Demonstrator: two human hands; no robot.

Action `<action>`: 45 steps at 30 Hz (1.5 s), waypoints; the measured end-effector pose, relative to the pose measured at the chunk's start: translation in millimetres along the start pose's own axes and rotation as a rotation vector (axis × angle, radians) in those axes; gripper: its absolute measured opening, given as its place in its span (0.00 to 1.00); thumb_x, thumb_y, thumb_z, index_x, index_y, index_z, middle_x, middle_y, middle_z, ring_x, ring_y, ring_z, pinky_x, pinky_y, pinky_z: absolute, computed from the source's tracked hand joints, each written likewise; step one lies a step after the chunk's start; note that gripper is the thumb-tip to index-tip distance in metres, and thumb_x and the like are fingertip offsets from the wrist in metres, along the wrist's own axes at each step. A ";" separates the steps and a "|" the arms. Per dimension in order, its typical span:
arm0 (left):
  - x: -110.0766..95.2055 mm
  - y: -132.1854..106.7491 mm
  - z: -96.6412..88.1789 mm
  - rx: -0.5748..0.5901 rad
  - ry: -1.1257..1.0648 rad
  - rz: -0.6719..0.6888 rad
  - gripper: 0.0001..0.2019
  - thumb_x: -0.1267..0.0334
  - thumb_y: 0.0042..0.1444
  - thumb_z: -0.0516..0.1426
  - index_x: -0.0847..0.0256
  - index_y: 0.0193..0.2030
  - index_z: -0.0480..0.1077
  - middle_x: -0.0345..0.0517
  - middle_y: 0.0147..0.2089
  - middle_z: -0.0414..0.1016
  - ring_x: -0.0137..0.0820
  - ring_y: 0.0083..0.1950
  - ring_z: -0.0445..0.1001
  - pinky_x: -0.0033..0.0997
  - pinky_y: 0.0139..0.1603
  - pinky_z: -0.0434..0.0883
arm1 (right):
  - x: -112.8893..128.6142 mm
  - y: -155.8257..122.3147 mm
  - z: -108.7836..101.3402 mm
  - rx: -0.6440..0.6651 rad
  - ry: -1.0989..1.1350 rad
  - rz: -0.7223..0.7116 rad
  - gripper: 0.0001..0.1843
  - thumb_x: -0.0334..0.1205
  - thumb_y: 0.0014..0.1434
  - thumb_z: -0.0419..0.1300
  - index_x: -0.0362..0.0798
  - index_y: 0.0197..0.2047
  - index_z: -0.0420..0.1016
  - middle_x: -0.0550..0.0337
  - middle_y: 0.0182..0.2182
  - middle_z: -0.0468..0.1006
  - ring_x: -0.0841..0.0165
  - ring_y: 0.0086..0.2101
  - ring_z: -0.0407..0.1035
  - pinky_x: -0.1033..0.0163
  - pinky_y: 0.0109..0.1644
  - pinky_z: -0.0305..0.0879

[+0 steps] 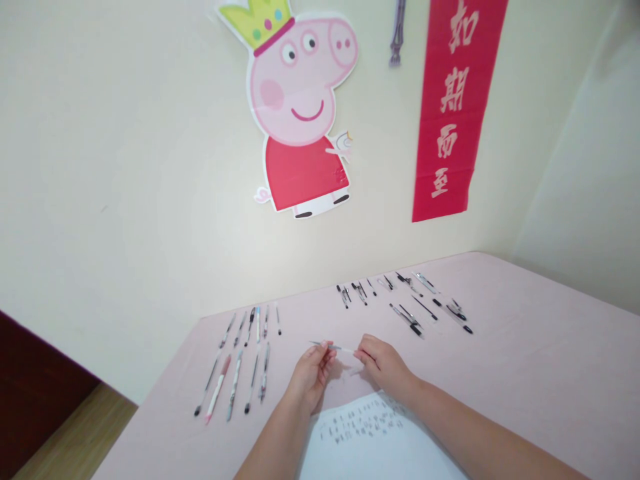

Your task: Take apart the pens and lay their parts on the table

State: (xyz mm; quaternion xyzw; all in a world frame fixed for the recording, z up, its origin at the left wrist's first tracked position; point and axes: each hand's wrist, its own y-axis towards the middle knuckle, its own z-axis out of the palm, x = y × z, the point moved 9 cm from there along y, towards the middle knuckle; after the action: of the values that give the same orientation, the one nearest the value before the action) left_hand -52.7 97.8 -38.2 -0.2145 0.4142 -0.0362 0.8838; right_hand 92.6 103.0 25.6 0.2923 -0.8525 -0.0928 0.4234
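My left hand (pixel 313 377) is closed in a pinch around the middle of a thin pen refill (pixel 346 350), whose dark end sticks out to the left. My right hand (pixel 384 365) pinches its pale, whitish end. The refill is held nearly level, just above the pink tabletop. A small pale piece (pixel 355 371) lies under the right hand; its kind is unclear. Below both wrists is a white sheet of paper (pixel 370 457) with rows of dark handwriting, partly covered by the right forearm.
Two rows of pens, including a pink and white pen (pixel 219 389), lie at left on the pink tabletop (pixel 540 373). Small groups of pen parts, among them a black cap (pixel 415 330), spread across the back right. Behind rises a wall with a pig cutout (pixel 305 170) and red banner (pixel 450 157).
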 end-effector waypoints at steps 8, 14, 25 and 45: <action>-0.2 5.1 -4.1 0.006 -0.009 0.037 0.04 0.76 0.53 0.55 0.72 0.29 0.70 0.46 0.25 0.74 0.22 0.24 0.73 0.16 0.27 0.73 | -8.7 -1.1 2.9 -0.004 0.050 0.034 0.06 0.37 0.57 0.53 0.48 0.29 0.63 0.62 0.27 0.65 0.70 0.28 0.60 0.65 0.33 0.56; 1.0 4.6 -2.7 0.020 -0.003 0.026 0.04 0.76 0.53 0.55 0.71 0.29 0.70 0.46 0.25 0.74 0.22 0.25 0.74 0.16 0.27 0.74 | -25.1 -2.1 14.8 0.077 0.080 0.106 0.18 0.43 0.63 0.44 0.47 0.26 0.66 0.60 0.25 0.68 0.68 0.30 0.63 0.64 0.35 0.57; 0.8 4.8 -1.8 0.026 0.000 0.032 0.05 0.76 0.53 0.55 0.71 0.29 0.70 0.46 0.25 0.74 0.22 0.24 0.74 0.16 0.27 0.74 | -18.0 1.9 7.0 0.015 0.129 0.061 0.10 0.38 0.58 0.51 0.47 0.25 0.65 0.62 0.25 0.66 0.69 0.29 0.61 0.65 0.33 0.56; -0.1 1.3 0.3 0.033 0.001 0.026 0.04 0.76 0.53 0.55 0.71 0.30 0.70 0.46 0.25 0.74 0.23 0.25 0.74 0.18 0.28 0.74 | -33.5 -0.4 10.9 -0.007 0.176 0.160 0.07 0.40 0.54 0.55 0.47 0.27 0.66 0.62 0.25 0.67 0.70 0.27 0.61 0.66 0.31 0.57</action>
State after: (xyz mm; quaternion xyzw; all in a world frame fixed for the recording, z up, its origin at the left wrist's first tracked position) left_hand -52.7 99.1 -38.5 -0.1944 0.4166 -0.0318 0.8875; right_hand 100.0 121.0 -3.7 0.2288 -0.8323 -0.0357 0.5035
